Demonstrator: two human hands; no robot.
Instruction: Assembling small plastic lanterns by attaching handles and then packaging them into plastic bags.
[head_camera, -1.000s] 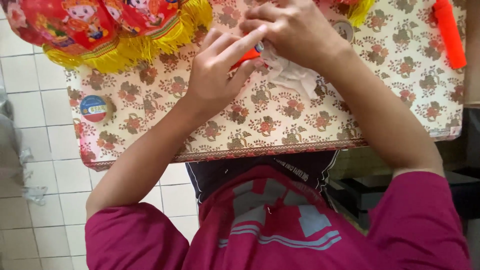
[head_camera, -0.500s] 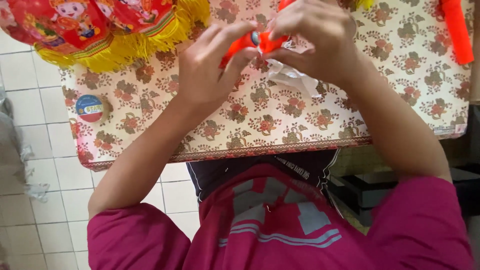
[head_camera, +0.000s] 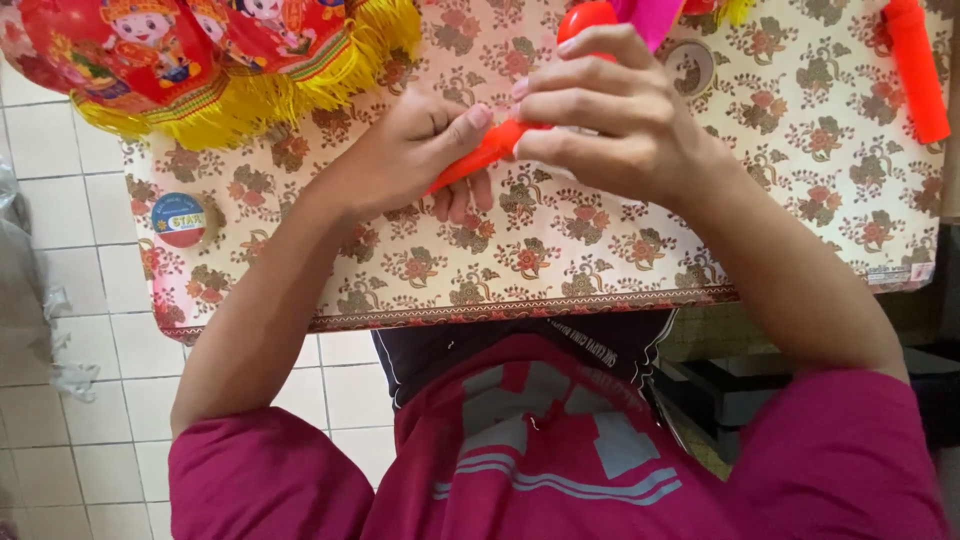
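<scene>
Left hand (head_camera: 400, 160) in a closed grip on the slim tapered end of an orange plastic piece (head_camera: 480, 157), right hand (head_camera: 610, 120) pinched shut on its other end, glossy and smooth, held just above the floral-covered bench (head_camera: 560, 250), red paper lantern with yellow fringe (head_camera: 200, 60) nearby, round tin (head_camera: 180, 218) at the bench's edge

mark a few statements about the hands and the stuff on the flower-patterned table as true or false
1. Both hands grip one orange-red plastic piece. True: the left hand and the right hand pinch it together above the floral-print tablecloth.
2. A small round blue, red and white disc lies by the cloth's left edge. True.
3. The red paper lantern with yellow fringe sits at the right end of the table. False: it is at the upper left.
4. The long orange-red stick at the upper right is held by the right hand. False: it lies apart, untouched.
5. The floor is wooden boards. False: it is pale tile.
</scene>
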